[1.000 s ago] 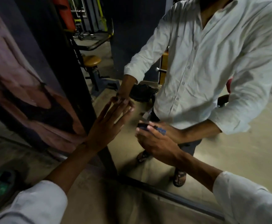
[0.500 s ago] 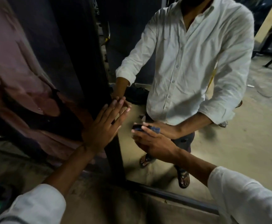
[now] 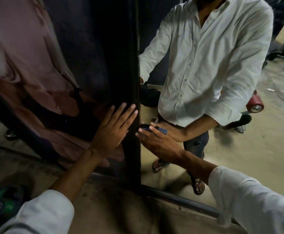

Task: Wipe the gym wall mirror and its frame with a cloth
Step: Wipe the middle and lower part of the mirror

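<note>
Cloth (image 3: 145, 127) sits low on the mirror (image 3: 239, 149), right beside the dark frame (image 3: 132, 65), with the fingers of the right hand (image 3: 158, 143) curled round it. Left hand (image 3: 110, 130) lies flat on the wall (image 3: 87, 48), fingers straight. Best to press firm and rub along that edge.

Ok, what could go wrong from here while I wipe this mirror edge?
1. Your right hand bunches the small dark blue cloth, and bare fingers reach past it, so they may smear the wall mirror glass.
2. Your left hand presses flat on the glossy pink printed panel beside the black vertical frame; it could leave prints there.
3. The green and black weight plate lies on the floor at your left, a possible trip hazard.
</note>
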The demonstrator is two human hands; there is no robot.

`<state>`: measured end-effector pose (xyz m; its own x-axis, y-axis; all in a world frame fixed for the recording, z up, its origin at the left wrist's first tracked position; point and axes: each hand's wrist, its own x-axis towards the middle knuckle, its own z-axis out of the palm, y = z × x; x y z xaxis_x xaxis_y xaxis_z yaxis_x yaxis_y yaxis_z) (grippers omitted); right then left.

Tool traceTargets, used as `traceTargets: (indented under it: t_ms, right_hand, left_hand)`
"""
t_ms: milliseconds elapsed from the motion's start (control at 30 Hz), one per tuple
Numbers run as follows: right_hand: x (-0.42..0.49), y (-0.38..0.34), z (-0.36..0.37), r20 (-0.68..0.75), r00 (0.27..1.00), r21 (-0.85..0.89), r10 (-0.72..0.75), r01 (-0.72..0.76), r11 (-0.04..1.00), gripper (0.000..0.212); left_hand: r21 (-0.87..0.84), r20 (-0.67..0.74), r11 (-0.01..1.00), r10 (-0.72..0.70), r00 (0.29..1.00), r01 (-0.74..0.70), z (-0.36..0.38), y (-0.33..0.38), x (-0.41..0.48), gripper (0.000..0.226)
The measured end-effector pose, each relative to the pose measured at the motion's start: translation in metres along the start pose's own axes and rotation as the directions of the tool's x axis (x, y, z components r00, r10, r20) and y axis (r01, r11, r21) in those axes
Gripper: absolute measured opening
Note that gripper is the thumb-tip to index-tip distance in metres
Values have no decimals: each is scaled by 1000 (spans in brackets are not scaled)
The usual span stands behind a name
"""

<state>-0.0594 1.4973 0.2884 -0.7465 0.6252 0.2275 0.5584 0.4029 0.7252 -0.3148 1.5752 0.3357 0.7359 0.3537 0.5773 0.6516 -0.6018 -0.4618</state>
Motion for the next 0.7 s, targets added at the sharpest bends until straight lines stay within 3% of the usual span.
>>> traceTargets:
  t_ms: [100, 267, 367, 700]
  right_hand:
    - [-9, -9, 7, 55, 995, 4, -80, 80, 997, 57]
    - [8, 17, -15, -103, 966, 112, 235, -224, 968, 52]
    - [10, 25, -20, -157, 933, 134, 324, -305, 943, 50]
    - [6, 12, -2, -120, 958, 43, 259, -256, 966, 54]
  left_hand:
    - [-13, 27, 1000, 7, 1000, -7, 5, 1, -7, 86]
    - [-77, -3, 997, -26, 1000, 26, 17, 7, -16, 94]
    - [-107, -18, 993, -59, 998, 56, 26, 15, -19, 100]
    - [-131, 12, 978, -165, 986, 165, 38, 34, -19, 113]
